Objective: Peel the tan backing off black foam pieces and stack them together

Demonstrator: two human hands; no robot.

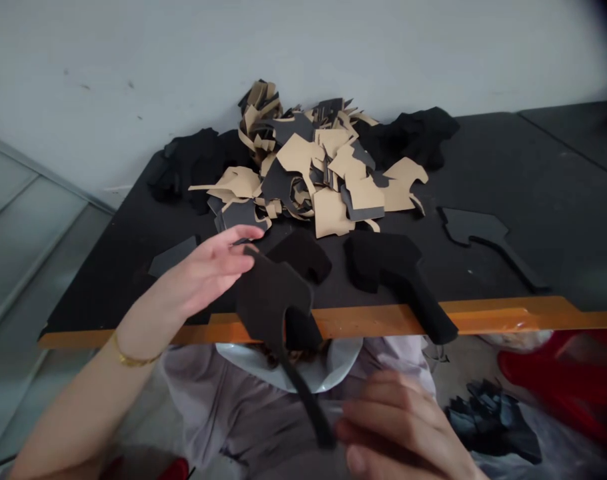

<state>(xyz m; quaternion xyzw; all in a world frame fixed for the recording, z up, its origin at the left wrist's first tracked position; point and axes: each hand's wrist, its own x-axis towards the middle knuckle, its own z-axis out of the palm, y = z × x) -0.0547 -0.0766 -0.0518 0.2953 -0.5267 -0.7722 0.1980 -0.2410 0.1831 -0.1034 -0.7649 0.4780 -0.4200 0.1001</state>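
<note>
Just left of centre, the left hand point(211, 267) pinches the top of a black foam cutout point(273, 300) between thumb and fingertips, while the right hand point(403, 427) at the bottom of the frame curls loosely around the cutout's thin tail. The piece hangs over the orange table edge point(508, 317). Behind it, in the upper middle, lies a heap of tan and black scraps point(313, 167).

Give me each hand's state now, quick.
Left hand: closed, pinching the top of the black piece.
Right hand: closed on the piece's thin tail end.
</note>
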